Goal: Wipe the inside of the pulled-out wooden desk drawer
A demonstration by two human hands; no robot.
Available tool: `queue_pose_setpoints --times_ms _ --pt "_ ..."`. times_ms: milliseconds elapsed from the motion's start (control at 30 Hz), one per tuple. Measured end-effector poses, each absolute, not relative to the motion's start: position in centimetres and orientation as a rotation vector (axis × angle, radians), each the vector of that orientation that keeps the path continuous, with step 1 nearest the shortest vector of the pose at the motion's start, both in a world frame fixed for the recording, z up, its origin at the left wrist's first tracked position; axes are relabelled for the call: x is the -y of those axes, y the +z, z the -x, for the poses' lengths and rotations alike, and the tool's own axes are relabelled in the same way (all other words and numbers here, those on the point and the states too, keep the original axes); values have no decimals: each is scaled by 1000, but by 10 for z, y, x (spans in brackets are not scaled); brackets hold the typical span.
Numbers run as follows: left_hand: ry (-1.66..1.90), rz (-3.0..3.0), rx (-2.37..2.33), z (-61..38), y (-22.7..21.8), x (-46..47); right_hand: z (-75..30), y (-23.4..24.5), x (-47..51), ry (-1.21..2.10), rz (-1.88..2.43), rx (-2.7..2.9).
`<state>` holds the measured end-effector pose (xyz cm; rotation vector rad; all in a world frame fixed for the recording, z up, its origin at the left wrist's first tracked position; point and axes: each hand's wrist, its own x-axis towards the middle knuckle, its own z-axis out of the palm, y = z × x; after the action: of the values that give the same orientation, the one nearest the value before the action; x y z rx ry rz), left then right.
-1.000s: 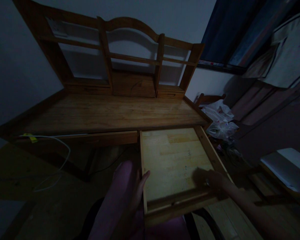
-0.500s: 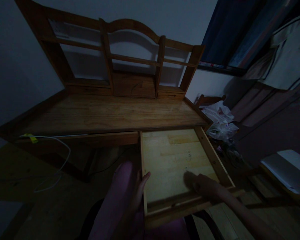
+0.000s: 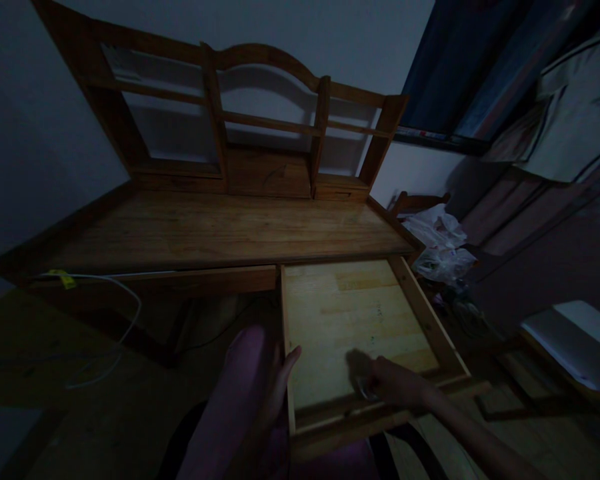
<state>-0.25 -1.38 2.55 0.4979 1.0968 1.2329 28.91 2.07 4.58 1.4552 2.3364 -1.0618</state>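
A pale wooden drawer point(image 3: 340, 313) is pulled out of the desk over my lap. My left hand point(image 3: 281, 380) grips its left side wall, thumb over the rim and fingers on the outer side, mostly hidden. Inside the drawer, near the front board, my right hand point(image 3: 393, 383) is closed and held low against the bottom. From under its fingers pokes a small whitish thing point(image 3: 366, 389), perhaps a wad of tissue or cloth; the dim light hides its kind. A few small dark marks point(image 3: 379, 312) show on the drawer's bottom.
The wooden desk point(image 3: 240, 223) with its shelf hutch point(image 3: 267, 120) stands ahead against the wall. A white cable point(image 3: 137, 300) with a yellow tag hangs at the left. Plastic bags point(image 3: 437, 230) lie on a chair to the right, and a stool point(image 3: 570, 340) stands at the far right.
My right hand has moved left across the drawer's bottom, and the whitish thing under its fingers now shows. My left hand stays on the side wall.
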Motion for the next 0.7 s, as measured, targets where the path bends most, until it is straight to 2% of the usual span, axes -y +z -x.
queue_pose_setpoints --times_ms 100,200,333,400,533,700 --pt "1226 -495 -1089 1 20 9 -280 45 -25 -1385 -1542 -2317" --pt "1211 -490 -1087 1 11 4 -267 49 -40 -1709 -1892 -2384" --pt "1218 -463 -1128 3 -1 2 -239 55 -83 -2389 -2272 -2243" --pt "1224 -489 -1160 3 -2 2 -222 55 -110 -2629 -2367 -2086" --pt "1231 -605 -1142 5 -2 3 -173 50 -159 -2805 -2406 -1990" --pt "1228 -640 -1221 11 -7 1 -102 39 -212 -2842 -2307 -2273"
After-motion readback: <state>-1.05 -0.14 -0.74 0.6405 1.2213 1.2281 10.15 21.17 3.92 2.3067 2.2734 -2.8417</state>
